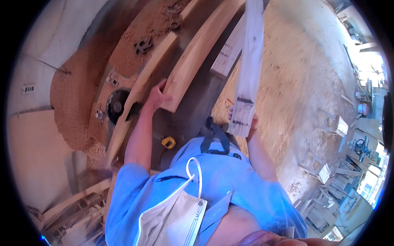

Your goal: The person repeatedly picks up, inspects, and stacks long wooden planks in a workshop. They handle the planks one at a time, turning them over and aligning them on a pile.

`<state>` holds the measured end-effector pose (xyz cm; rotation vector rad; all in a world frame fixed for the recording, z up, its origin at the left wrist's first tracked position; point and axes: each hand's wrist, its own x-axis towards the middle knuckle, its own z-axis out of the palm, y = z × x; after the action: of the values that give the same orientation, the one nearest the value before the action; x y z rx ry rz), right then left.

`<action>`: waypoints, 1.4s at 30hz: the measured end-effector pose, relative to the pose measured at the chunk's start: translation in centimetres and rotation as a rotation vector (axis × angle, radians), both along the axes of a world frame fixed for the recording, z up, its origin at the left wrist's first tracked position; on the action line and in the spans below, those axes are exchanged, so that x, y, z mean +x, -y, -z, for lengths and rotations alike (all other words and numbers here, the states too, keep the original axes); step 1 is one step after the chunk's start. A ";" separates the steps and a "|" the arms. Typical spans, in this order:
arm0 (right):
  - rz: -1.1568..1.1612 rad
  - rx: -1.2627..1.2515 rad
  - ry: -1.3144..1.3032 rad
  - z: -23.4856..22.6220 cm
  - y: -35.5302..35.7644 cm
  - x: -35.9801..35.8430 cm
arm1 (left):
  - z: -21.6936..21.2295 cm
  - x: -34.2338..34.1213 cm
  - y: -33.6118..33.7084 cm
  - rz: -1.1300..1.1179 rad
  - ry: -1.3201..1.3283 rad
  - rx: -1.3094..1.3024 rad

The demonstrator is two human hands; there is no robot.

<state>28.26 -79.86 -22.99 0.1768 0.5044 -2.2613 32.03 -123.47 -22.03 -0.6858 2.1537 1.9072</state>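
My left hand (158, 96) grips the near end of a thick brown wooden beam (201, 49), its thumb against the end. My right hand (253, 123) is closed around the near end of a long pale plank (251, 61). Two dark bands mark that plank close to the hand, and its underside is hidden. A thin reddish thing (229, 101) sticks out by the right fingers; its kind is unclear. Between the two long timbers lies a shorter pale board (227, 57) with dark marks, partly behind the plank.
Left of my left arm, a long narrow wooden strip (150, 67) passes a round black machine part (117, 106). A yellow tape measure (168, 142) lies near my waist. Sawdust (78, 110) heaps at the left and covers the floor (291, 82). Wood scraps (320, 209) fill the right.
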 end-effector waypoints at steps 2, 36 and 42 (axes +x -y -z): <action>0.002 0.010 0.004 -0.1 0.2 0.0 | 0.0 0.1 -0.1 -0.004 0.001 -0.011; 0.055 -0.001 -0.002 -2.0 3.0 3.6 | -5.8 0.9 -10.8 0.118 0.149 -0.949; 0.071 -0.078 0.141 -3.8 3.0 3.8 | -6.1 0.9 -10.6 0.146 0.144 -0.964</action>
<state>32.08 -82.87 -19.23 0.3166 0.3403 -2.3130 32.91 -112.82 -15.94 -0.7212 2.8469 0.6253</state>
